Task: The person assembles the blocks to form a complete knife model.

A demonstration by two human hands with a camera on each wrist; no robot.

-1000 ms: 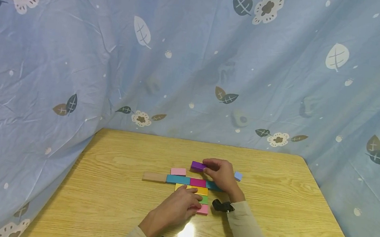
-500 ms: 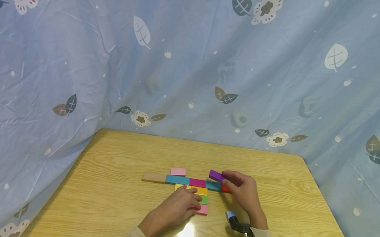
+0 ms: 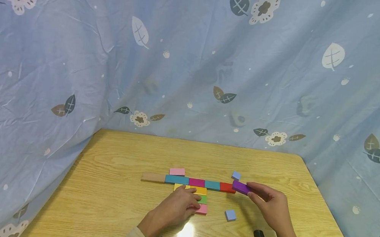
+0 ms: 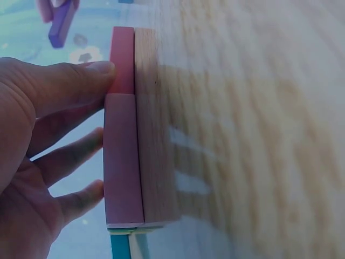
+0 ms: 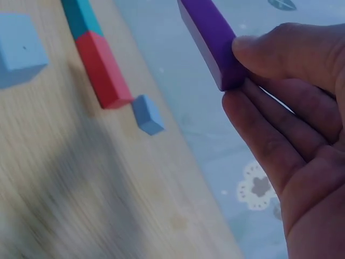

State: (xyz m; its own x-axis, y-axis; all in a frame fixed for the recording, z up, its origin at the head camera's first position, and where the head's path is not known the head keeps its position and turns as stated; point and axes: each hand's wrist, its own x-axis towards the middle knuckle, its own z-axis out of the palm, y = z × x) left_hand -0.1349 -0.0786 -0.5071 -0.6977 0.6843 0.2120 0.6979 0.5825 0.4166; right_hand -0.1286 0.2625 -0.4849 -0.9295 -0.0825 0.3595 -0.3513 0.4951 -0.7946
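My right hand (image 3: 272, 208) pinches one end of a purple block (image 3: 241, 187) between thumb and fingers. The block is held in the air over the right end of a row of blocks, by the red block (image 3: 228, 187). In the right wrist view the purple block (image 5: 210, 40) is plainly off the table. My left hand (image 3: 175, 206) rests over the smaller cluster in front of the row, fingers spread across the yellow, orange (image 3: 198, 190), green (image 3: 203, 199) and pink (image 3: 202, 209) blocks. Its thumb touches the side of the cluster in the left wrist view.
The row also holds a tan block (image 3: 153, 177), two teal blocks and a magenta block (image 3: 196, 182). A pink block (image 3: 177, 171) stands behind it. One light blue block (image 3: 230, 215) lies in front, another light blue block (image 3: 236, 175) behind. A patterned curtain (image 3: 195, 58) borders the table.
My right hand has carried the purple block from behind the row's middle rightward past its right end, uncovering the red block and the front light blue block. My left hand has stayed in place.
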